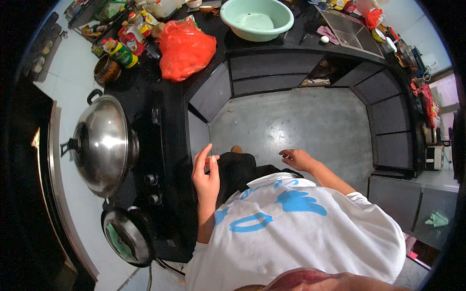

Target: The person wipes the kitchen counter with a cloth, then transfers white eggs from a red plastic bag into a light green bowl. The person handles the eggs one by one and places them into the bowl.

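Note:
My left hand (206, 172) is raised beside the edge of the black countertop, fingers apart and nothing in it. To its left a large wok with a domed metal lid (103, 143) sits on the stove, whose control knobs (153, 189) lie between the wok and my hand. My right hand (296, 159) hangs over the grey floor in front of my body, its fingers loosely bent and holding nothing. Below the wok stands a smaller round pan (127, 236) with a green cloth in it. A red plastic bag (187, 51) rests at the counter's corner.
On the far counter are a pale green basin (256, 22), a white egg (324, 39), a pink cloth (327, 33) and a sink (351, 31). Bottles (122, 54) and a brown pot (107, 69) crowd the left corner. Cabinets (269, 67) border the floor; a small appliance (434, 158) stands right.

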{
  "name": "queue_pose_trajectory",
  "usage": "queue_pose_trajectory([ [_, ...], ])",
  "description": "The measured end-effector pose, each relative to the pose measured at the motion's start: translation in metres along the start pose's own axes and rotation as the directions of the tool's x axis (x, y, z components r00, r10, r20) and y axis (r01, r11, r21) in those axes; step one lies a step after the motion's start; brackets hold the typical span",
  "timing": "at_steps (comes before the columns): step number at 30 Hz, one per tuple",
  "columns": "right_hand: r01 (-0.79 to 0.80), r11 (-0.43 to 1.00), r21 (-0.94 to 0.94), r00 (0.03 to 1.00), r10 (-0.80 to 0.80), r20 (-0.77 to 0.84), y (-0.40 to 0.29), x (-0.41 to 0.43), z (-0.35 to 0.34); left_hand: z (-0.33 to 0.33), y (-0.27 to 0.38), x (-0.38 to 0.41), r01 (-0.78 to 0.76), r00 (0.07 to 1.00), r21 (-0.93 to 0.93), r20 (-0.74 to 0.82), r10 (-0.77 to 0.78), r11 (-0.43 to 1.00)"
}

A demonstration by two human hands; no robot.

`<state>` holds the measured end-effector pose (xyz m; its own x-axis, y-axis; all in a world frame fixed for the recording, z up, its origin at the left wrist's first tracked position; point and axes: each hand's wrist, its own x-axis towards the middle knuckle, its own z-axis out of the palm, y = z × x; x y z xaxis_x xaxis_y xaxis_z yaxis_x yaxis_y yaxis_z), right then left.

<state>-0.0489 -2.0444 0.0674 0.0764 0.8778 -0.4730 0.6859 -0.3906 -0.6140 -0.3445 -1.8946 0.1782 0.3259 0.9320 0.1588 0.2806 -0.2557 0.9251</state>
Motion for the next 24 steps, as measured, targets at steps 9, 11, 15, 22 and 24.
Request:
queue_pose_trajectory([
  [9,-0.070,0.979,0.192,0.961,0.118,-0.249,-0.030,0.054,-0.064,0.016,-0.005,0.149,0.054,0.986,-0.202,0.166,-0.020,0.978],
  [11,-0.095,0.965,0.243,0.958,0.155,-0.241,-0.017,0.058,-0.068,0.027,0.000,0.173,0.058,0.981,-0.229,0.192,-0.013,0.972],
  [15,-0.197,0.951,0.240,0.950,0.246,-0.194,0.005,0.067,-0.081,0.060,0.009,0.209,0.079,0.972,-0.228,0.233,-0.024,0.970],
  [22,-0.064,0.948,0.312,0.967,0.136,-0.214,0.052,0.142,-0.153,0.120,0.008,0.268,0.127,0.980,-0.201,0.175,-0.092,0.971],
  [24,-0.048,0.968,0.247,0.970,0.104,-0.220,0.068,0.170,-0.189,0.138,0.015,0.288,0.134,0.986,-0.175,0.120,-0.114,0.975],
])
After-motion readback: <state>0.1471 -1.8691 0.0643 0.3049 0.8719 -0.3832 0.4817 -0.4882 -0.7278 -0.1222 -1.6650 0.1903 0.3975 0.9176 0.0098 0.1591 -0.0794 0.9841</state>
